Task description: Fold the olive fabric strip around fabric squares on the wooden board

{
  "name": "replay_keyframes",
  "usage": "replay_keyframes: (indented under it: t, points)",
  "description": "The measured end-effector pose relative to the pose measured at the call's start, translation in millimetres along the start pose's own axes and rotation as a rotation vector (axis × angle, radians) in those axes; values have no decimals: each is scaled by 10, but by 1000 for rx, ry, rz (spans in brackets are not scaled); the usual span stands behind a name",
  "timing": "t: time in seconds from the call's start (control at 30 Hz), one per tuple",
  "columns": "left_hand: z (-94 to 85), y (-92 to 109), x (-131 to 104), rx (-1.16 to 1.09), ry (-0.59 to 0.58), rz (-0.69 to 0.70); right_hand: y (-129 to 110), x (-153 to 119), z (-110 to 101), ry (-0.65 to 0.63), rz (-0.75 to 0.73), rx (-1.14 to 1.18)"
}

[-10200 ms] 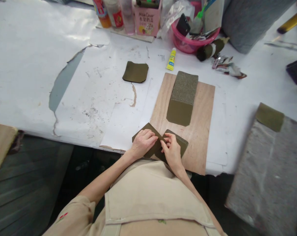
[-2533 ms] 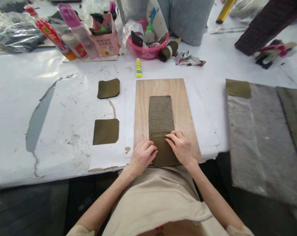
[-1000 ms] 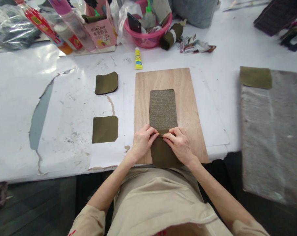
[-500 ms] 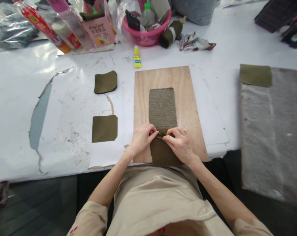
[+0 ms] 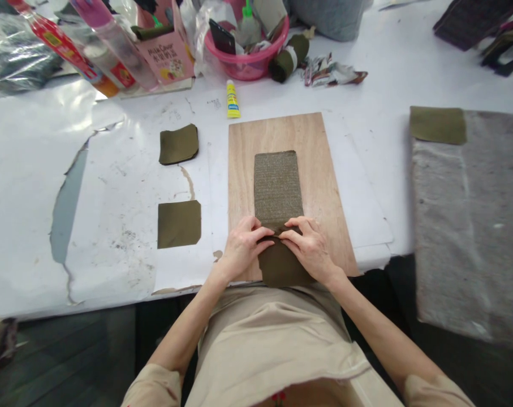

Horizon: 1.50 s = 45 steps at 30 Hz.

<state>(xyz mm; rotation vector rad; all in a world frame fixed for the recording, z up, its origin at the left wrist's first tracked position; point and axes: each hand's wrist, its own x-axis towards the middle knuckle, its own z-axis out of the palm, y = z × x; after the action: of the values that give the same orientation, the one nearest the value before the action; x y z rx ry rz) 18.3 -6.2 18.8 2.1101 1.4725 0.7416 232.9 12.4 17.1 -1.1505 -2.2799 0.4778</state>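
An olive fabric piece (image 5: 281,265) lies on a wooden board (image 5: 243,164), its lower end reaching the board's near edge. Its far part is a textured, speckled panel (image 5: 277,183). At the fold between the two parts, my left hand (image 5: 248,243) pinches the cloth from the left. My right hand (image 5: 309,246) grips the same fold from the right, fingertips almost touching the left ones. What lies inside the fold is hidden by the fingers.
Two olive patches (image 5: 179,224) lie left of the board. A yellow glue tube (image 5: 233,100) is beyond it, near a pink basket (image 5: 245,65) and bottles. Grey felt (image 5: 472,226) with an olive piece is at the right.
The fingers of my left hand have shifted slightly along the fold and spread a little. My right hand stays nearly in place. The whole view has shifted slightly.
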Motion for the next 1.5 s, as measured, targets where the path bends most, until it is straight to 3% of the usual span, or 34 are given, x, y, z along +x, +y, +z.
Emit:
replay_keyframes:
  t: [0.2,0.5,0.73,1.13,1.37,1.5]
  points:
    - [60,-5,4,102,-11,8,18,-2,-8,-7,28,59]
    - [34,-24,10,90,-30,8,94,148,-67,-124,-77,-43]
    - [13,-27,37,32,-33,-31,333,-39,-251,-61,74,-39]
    - [-63,-105,118,-25,-108,-27,202,-223,-310,-25,246,89]
    - [-68,-117,123,17,-120,1,195,-106,-333,5,175,3]
    - [-59,-126,118,28,-118,11,91,45,-231,-72,34,11]
